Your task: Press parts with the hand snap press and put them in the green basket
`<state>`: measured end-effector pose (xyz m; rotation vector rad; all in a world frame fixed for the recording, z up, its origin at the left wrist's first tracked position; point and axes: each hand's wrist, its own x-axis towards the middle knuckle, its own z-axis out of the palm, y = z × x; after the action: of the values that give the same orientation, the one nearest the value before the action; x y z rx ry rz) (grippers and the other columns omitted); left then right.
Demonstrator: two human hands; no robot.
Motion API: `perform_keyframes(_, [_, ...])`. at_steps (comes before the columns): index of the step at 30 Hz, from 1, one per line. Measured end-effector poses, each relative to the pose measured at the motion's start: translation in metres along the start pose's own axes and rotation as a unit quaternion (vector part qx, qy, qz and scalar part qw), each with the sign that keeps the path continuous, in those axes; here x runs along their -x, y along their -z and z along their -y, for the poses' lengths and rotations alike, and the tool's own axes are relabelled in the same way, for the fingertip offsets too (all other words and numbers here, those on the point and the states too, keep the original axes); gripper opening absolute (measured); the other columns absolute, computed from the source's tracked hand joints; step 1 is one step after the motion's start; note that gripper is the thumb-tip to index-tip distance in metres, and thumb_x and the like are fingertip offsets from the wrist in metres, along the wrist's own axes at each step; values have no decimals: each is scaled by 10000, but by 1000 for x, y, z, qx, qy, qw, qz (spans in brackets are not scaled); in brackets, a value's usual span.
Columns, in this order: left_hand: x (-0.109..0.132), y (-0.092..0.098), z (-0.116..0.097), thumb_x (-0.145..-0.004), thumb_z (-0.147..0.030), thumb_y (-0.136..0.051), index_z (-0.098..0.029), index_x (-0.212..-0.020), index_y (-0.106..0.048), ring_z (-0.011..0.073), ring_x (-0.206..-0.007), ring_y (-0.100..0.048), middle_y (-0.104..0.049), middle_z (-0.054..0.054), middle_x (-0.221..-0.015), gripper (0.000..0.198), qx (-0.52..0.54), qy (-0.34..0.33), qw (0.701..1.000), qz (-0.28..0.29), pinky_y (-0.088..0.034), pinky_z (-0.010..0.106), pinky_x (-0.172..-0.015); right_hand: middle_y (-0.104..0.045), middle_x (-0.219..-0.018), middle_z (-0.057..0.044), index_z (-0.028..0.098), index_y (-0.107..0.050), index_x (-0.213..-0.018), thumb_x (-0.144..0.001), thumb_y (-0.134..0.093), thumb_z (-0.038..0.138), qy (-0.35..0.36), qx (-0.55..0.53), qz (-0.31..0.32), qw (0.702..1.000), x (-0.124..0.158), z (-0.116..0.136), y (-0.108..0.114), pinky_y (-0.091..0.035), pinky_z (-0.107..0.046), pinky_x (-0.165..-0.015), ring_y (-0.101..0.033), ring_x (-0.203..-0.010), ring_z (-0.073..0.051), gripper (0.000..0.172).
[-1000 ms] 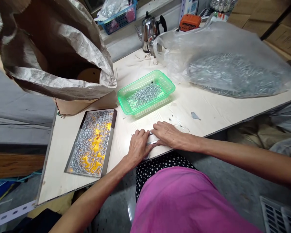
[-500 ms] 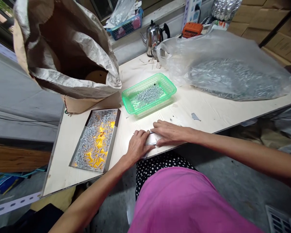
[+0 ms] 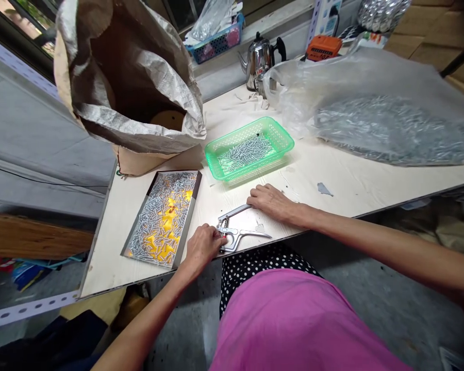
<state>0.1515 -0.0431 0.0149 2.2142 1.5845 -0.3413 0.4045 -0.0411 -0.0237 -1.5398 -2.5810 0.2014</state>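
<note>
Silver hand pliers (image 3: 235,236) with a spring between the handles lie at the table's front edge, handles spread apart. My left hand (image 3: 204,244) is closed around their head, which its fingers partly hide. With curled fingers, my right hand (image 3: 270,202) grips the end of the upper handle. The lower handle points right, free of my hand. Left of the pliers is a shallow tray (image 3: 195,198) of small silver metal pins over a yellow surface. Behind my hands stands a green plastic basket (image 3: 226,178) holding more such pins.
A large open sack (image 3: 139,131) stands at the back left. On the right lies a clear plastic bag (image 3: 390,129) full of metal pieces. A steel kettle (image 3: 258,62) and an orange case (image 3: 324,48) are at the back. A grey scrap (image 3: 325,189) lies on the table.
The pliers now show with handles spread; before, my hands were close together and largely covered them. My hands have moved apart, and the view has shifted slightly left.
</note>
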Motion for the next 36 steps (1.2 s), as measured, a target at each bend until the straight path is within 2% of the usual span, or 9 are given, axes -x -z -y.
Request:
perform_keyframes(5, [-2, -6, 16, -844, -259, -631, -188, -885, -612, 218, -942, -573, -633, 59, -954, 84, -10, -105, 992, -69, -400, 290, -741, -601, -942, -62, 186, -628, -920, -962, -457, 171, 10, 16, 1, 1000, -5, -5, 3, -243, -329, -711, -464, -884, -208, 176])
perform_keyframes(10, [-2, -18, 30, -860, -439, -618, -177, -836, -594, 194, -790, -596, -633, 50, -860, 264, 90, -40, 991, -86, -404, 276, -667, -599, -940, -61, 183, -624, -925, -959, -477, 176, 0, 18, 0, 1000, -6, -5, -1, -234, -325, -709, -463, -885, -209, 151])
perform_keyframes(15, [5, -22, 30, -923, -257, -520, -190, -960, -594, 177, -842, -587, -603, 48, -952, 107, 39, -102, 988, -111, -427, 263, -710, -599, -944, -60, 183, -618, -924, -961, -481, 183, 1, 13, 7, 1000, -7, -6, -2, -237, -323, -717, -466, -875, -201, 142])
perform_keyframes(18, [9, -24, 33, -943, -193, -447, -188, -1000, -607, 172, -850, -593, -592, 61, -978, 170, 18, -123, 986, -112, -441, 265, -726, -601, -946, -60, 185, -619, -925, -962, -478, 182, 1, 14, 12, 1000, -8, -6, -1, -239, -326, -721, -469, -873, -201, 146])
perform_keyframes(22, [3, -22, 36, -903, -161, -500, -176, -872, -628, 159, -771, -604, -614, 41, -883, 132, 43, -118, 984, -128, -453, 260, -696, -603, -952, -62, 183, -619, -928, -964, -476, 181, -5, 17, 4, 1000, -8, -5, -2, -245, -325, -724, -472, -886, -202, 148])
perform_keyframes(26, [-17, 25, 12, -878, -211, -593, -165, -902, -674, 130, -679, -590, -620, 18, -800, 96, 110, -144, 946, -268, -466, 245, -644, -608, -968, -63, 185, -618, -926, -960, -484, 188, -11, 15, 0, 1000, -8, -1, -2, -258, -319, -720, -476, -903, -201, 138])
perform_keyframes(31, [-26, 120, -24, -879, -294, -627, -210, -1195, -639, 85, -671, -560, -598, 26, -994, 327, 143, -193, 832, -500, -495, 233, -667, -612, -962, -57, 188, -613, -909, -961, -479, 181, -24, 17, -7, 1000, -7, 2, 0, -284, -318, -730, -487, -896, -197, 144])
perform_keyframes(33, [-29, 140, -14, -900, -298, -593, -207, -1121, -682, 101, -737, -583, -611, 28, -984, 255, 127, -180, 817, -533, -492, 234, -689, -610, -958, -57, 187, -614, -911, -954, -490, 169, -26, 14, -12, 999, -5, 2, -1, -295, -318, -735, -491, -897, -197, 133])
perform_keyframes(36, [-36, 139, 30, -904, -301, -576, -192, -990, -731, 135, -776, -591, -639, 33, -919, 208, 64, -95, 857, -502, -473, 251, -709, -603, -946, -53, 189, -613, -913, -940, -508, 156, -25, 4, -28, 999, -4, 1, -6, -306, -320, -733, -492, -891, -202, 113])
